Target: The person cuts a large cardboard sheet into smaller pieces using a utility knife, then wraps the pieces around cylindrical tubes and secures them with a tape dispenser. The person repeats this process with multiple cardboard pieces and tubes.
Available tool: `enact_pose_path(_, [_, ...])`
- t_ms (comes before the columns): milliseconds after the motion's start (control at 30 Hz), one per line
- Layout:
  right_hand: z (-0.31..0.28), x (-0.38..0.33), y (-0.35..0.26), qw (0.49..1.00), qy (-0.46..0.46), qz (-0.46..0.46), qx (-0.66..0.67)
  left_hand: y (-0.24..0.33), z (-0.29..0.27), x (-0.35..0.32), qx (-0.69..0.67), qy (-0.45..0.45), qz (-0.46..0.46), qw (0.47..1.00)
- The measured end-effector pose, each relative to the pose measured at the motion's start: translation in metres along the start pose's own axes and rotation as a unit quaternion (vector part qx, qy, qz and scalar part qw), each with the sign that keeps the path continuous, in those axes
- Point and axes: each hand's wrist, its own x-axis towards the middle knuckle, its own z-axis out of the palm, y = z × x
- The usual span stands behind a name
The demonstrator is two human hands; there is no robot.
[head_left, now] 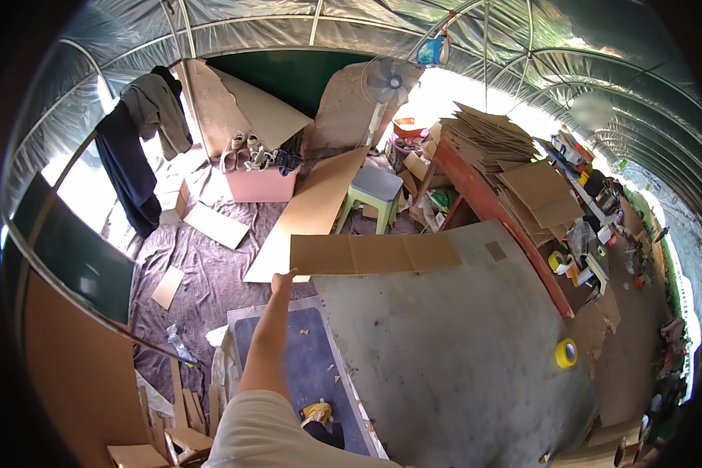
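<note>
My left arm reaches forward from the lower edge. At its end my left hand [282,280] is closed on the near left corner of a long brown cardboard strip [378,255], creased across into panels. The strip lies along the far edge of a grey worktable [444,343], its left end sticking out past the table's corner. My right hand is not in view. On the table's right side rests a roll of yellow tape [565,353], and a small brown cardboard piece [495,250] lies near the far right corner.
A red-edged bench [491,210] stacked with cardboard sheets [483,148] stands at the right, tape and tools beyond it. Past the strip are a grey-topped stool [376,186], a leaning cardboard sheet [312,218] and a pink box [262,187]. A blue mat [288,366] lies left of the table.
</note>
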Motion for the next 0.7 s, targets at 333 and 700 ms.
enact_pose_path(333, [-0.061,0.153,-0.126,0.925,0.152,0.119,0.327,0.089,0.011,-0.181,-0.221,-0.492,0.003,0.842])
enact_pose_path(700, [-0.109,0.168,-0.092,0.741,0.258,0.098,0.612,-0.005,-0.042,-0.397,-0.219,-0.627,-0.246,0.706])
